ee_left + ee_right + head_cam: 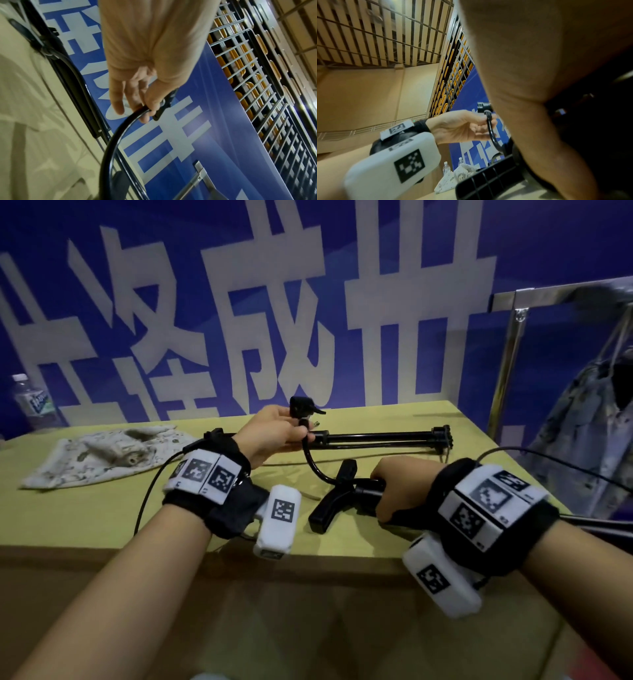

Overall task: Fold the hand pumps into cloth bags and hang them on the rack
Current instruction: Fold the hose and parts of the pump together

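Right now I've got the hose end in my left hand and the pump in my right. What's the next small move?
Probably swing the hose down along the pump body. The left hand pinches the hose just below the nozzle, held up off the table, so the hose arcs loosely; the right hand grips the pump beside its handle. The empty bag lies flat to the left.
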`<state>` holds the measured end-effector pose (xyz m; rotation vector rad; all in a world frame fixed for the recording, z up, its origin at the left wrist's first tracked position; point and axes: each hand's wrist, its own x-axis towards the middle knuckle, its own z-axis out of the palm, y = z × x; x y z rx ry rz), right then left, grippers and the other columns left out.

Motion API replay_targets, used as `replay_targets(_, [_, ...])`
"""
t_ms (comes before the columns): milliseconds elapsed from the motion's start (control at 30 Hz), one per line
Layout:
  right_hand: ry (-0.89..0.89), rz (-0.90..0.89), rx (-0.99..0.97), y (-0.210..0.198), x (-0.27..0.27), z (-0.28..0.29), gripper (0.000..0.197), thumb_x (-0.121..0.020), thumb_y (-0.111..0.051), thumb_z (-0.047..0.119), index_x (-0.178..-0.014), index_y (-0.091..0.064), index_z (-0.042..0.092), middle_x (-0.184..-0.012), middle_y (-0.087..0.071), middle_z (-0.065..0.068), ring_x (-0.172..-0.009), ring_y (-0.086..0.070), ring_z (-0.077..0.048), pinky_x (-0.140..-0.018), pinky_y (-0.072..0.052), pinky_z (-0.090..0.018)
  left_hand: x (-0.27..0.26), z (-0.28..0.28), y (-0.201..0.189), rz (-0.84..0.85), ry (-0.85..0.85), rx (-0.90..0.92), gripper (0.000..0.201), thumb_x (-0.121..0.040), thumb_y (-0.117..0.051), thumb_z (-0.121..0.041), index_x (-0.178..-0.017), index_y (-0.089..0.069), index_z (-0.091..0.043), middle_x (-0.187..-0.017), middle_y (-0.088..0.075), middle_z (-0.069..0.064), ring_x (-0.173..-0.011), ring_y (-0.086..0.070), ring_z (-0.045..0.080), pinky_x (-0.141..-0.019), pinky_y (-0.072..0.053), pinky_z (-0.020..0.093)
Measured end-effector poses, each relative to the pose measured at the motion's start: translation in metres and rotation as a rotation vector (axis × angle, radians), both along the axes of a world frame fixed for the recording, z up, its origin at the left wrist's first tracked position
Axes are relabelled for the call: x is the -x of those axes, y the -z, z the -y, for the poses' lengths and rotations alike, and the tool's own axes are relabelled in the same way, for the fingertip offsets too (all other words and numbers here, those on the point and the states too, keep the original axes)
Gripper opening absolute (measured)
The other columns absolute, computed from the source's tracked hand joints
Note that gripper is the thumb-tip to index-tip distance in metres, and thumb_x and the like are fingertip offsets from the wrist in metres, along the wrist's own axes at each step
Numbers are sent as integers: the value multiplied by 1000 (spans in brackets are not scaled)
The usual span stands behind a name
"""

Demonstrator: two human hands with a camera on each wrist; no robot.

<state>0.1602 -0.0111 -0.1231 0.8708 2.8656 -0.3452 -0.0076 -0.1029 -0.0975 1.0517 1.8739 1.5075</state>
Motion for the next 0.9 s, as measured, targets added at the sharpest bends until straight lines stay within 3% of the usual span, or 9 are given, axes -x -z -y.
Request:
replay_targets(167, [-57,-70,-42,6,-6,5,31,-76,-70,22,-105,-63,11,-79,-56,-1,-70,-53,-17,-55,-42,-23,-23,-3,0,-212,-5,-23,19,-85,-60,3,-100,-61,-9,-94,-69,3,-81,-67,10,-66,-55,15])
replay_targets(267, [-94,-149,-80,12,-11,6,49,-74,-73,22,-111,-43,11,-86,-50,-1,-80,-52,-21,-57,-43,-25,-36,-6,0,-454,7,39,18,-82,-66,0,-95,-68,-12,-87,-69,-2,-78,-64,5,-59,-50,6])
replay_targets(333, [-88,-240,-70,18,-13,6,66,-71,-76,20,-117,-29,17,-96,-45,-1,-82,-52,-21,-57,-45,-25,-42,-10,0,-584,12,88,22,-83,-67,-3,-103,-71,-11,-90,-69,-1,-77,-61,3,-63,-49,7])
replay_targets(467, [-85,-401,-134,27,-17,6,76,-63,-81,18,-114,-26,19,-108,-25,-1,-72,-46,-14,-54,-45,-20,-51,-22,4,-718,-6,193,25,-85,-65,-6,-110,-70,-10,-99,-69,1,-77,-57,2,-68,-43,10])
replay_targets(567, [-65,-480,-142,31,-18,4,94,-59,-83,17,-130,-21,22,-124,-20,-4,-104,-39,-21,-80,-50,-28,-55,-29,6,-763,22,269,25,-85,-65,-5,-110,-70,-9,-106,-69,5,-96,-61,14,-80,-42,19])
replay_targets(667, [-53,-476,-106,29,-17,4,110,-58,-83,17,-140,-10,25,-140,-10,-3,-121,-33,-28,-92,-49,-35,-56,-35,9,-812,59,326,24,-85,-65,-5,-108,-71,-9,-105,-70,6,-92,-61,13,-79,-44,20])
replay_targets(767, [-83,-429,-101,28,-16,5,93,-63,-82,22,-132,-22,14,-132,-21,-7,-89,-49,-17,-67,-48,-24,-56,-42,13,-812,64,381,22,-83,-67,-4,-104,-72,-8,-94,-70,2,-83,-58,10,-78,-46,21])
replay_targets(833, [-101,-393,-135,29,-16,5,67,-68,-79,27,-110,-29,14,-114,-31,-5,-64,-40,-10,-49,-33,-21,-55,-45,15,-788,44,411,17,-81,-69,-3,-98,-70,-6,-81,-66,-2,-80,-59,12,-80,-47,24])
replay_targets(900, [-90,-358,-164,31,-16,5,60,-71,-77,32,-98,-25,16,-102,-31,-3,-59,-35,-9,-45,-26,-23,-54,-47,16,-780,41,434,14,-79,-72,-4,-90,-63,-6,-86,-69,4,-89,-63,18,-87,-50,32])
